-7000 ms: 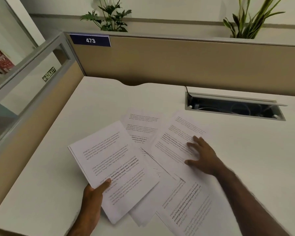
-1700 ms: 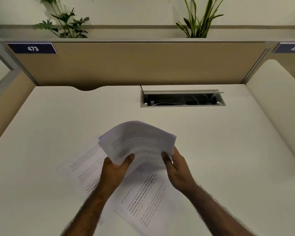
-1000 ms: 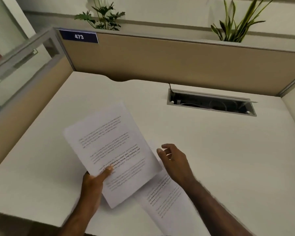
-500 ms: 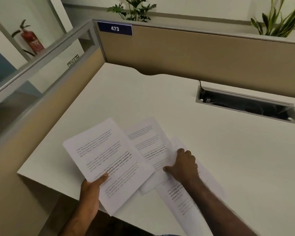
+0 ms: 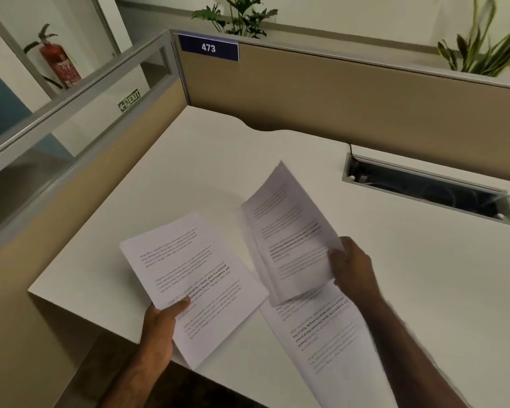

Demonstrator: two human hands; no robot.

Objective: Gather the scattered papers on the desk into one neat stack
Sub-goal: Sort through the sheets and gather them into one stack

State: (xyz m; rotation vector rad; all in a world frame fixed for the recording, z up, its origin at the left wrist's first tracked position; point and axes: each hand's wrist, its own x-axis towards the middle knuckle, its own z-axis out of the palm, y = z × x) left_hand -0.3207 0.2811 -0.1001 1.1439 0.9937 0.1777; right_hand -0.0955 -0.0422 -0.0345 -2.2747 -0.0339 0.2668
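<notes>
My left hand (image 5: 159, 328) grips a stack of printed papers (image 5: 189, 278) by its near edge, thumb on top, held just above the desk's front left corner. My right hand (image 5: 351, 267) pinches a second printed sheet (image 5: 286, 234) at its right edge and holds it lifted and tilted above the white desk (image 5: 189, 172); it is blurred. Another printed sheet (image 5: 324, 328) lies flat on the desk under my right forearm, reaching toward the near edge.
Tan partition panels (image 5: 336, 92) wall the desk at the back and left, with a "473" label (image 5: 208, 48). An open cable tray (image 5: 424, 189) is sunk into the desk at back right. Plants stand behind the partition. The desk's front left corner (image 5: 33, 290) drops off.
My right hand has lifted a sheet that lay flat on the desk half a second ago; it now hangs tilted in the air. The left hand's stack has barely moved.
</notes>
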